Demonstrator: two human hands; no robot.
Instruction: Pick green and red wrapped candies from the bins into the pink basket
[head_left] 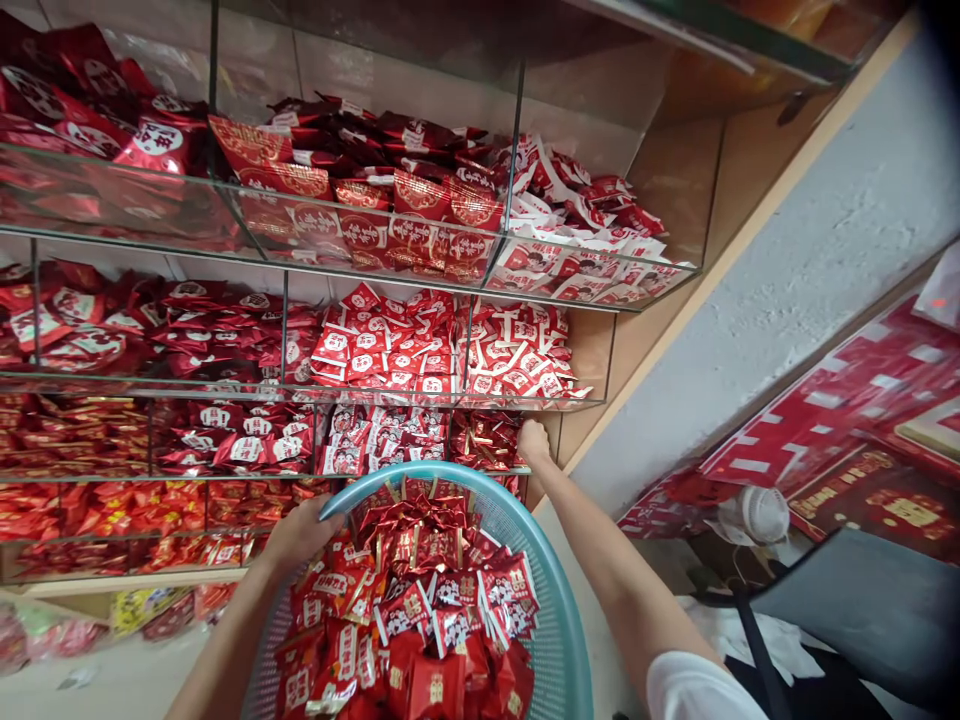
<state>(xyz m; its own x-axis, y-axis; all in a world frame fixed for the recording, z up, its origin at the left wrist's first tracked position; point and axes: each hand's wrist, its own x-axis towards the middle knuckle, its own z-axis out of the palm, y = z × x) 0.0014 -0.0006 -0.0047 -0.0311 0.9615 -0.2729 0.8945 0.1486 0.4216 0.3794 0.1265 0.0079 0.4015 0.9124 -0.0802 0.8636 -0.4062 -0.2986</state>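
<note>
My left hand (300,535) grips the far rim of a light blue plastic basket (559,640) held close to me. The basket is heaped with red wrapped candies (420,600). My right hand (532,440) reaches over the basket into the lowest right bin of a clear-fronted display shelf. Its fingers are curled down among shiny dark red candies (487,440), and what they hold is hidden.
The shelf (375,270) has several tiers of clear bins, all filled with red and white candy packets. A wooden side panel (675,200) and a white wall (810,260) stand to the right. Red printed packaging (847,410) lies at lower right.
</note>
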